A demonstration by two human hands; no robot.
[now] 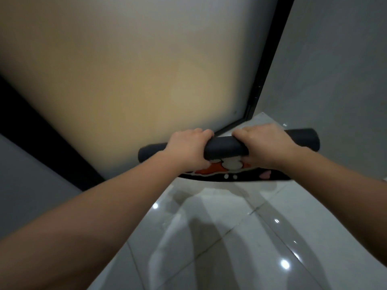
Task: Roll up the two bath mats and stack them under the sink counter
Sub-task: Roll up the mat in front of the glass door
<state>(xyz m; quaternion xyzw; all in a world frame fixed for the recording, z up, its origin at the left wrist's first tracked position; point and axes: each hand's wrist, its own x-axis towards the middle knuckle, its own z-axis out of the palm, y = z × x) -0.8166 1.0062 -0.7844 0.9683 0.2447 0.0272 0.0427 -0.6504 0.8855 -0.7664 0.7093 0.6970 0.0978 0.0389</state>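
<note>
A bath mat [225, 147] lies on the floor in front of a frosted glass door, mostly rolled into a dark grey tube. Its last flat strip [213, 168] shows a black, orange and white pattern just below the roll. My left hand [186, 149] grips the roll left of its middle. My right hand [266, 145] grips it right of the middle. Both hands wrap over the top of the roll, fingers curled round the far side. Only one mat is in view.
The frosted glass door [129, 80] with a black frame [270, 65] stands right behind the roll. A grey wall [339, 70] rises on the right. Glossy white floor tiles [230, 237] stretch from the mat toward me.
</note>
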